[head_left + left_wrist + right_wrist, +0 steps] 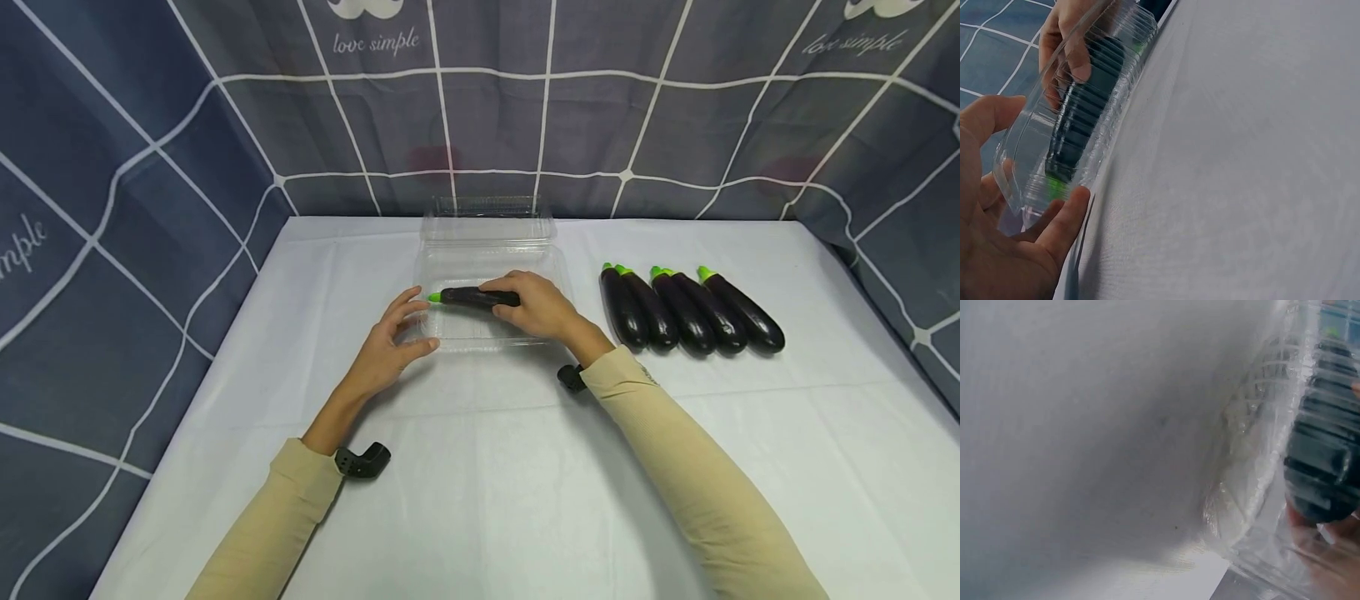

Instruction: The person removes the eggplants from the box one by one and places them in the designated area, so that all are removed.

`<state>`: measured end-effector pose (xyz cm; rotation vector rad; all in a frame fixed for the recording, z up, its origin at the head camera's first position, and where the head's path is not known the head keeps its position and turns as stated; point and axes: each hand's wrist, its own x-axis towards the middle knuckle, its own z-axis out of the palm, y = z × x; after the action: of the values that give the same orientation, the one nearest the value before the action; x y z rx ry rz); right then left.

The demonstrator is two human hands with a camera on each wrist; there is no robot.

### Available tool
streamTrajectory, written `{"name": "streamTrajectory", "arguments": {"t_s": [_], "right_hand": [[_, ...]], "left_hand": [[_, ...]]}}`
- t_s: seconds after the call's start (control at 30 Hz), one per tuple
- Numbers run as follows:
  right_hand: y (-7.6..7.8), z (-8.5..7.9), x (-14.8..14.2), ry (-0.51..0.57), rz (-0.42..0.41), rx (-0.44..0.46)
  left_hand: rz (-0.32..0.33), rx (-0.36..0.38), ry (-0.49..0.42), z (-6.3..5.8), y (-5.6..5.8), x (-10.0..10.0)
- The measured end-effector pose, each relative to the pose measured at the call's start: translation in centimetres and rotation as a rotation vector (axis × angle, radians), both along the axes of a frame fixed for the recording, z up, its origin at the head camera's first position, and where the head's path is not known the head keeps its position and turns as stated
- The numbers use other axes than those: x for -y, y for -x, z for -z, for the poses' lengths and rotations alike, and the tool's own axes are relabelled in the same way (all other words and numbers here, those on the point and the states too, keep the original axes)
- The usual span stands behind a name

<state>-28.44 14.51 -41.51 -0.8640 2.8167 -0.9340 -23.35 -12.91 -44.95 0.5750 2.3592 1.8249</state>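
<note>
A dark eggplant (468, 297) with a bright green stem end lies crosswise inside a clear plastic clamshell box (491, 260), stem to the left. My right hand (536, 302) grips its thick right end between thumb and fingers. In the left wrist view the eggplant (1085, 109) shows through the ribbed clear wall. My left hand (387, 350) is at the box's left side, fingers spread and only gently bent, fingertips right at the rim. Part of the eggplant (1325, 437) also appears through the plastic in the right wrist view.
Several more eggplants (690, 312) lie side by side right of the box, green ends away from me. The box's lid (487, 221) stands open at the back, near the grey checked curtain (495, 125). A white cloth (480, 483) covers the table.
</note>
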Motion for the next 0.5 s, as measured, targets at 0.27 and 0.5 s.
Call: {"name": "streamTrajectory", "arguments": {"t_s": [0.27, 0.5], "right_hand": [[-0.02, 0.00, -0.26, 0.113, 0.031, 0.002], [0.27, -0.03, -0.61, 0.271, 0.044, -0.038]], "left_hand": [[0.001, -0.006, -0.001, 0.13, 0.02, -0.04], [-0.002, -0.008, 0.004, 0.04, 0.08, -0.05]]}}
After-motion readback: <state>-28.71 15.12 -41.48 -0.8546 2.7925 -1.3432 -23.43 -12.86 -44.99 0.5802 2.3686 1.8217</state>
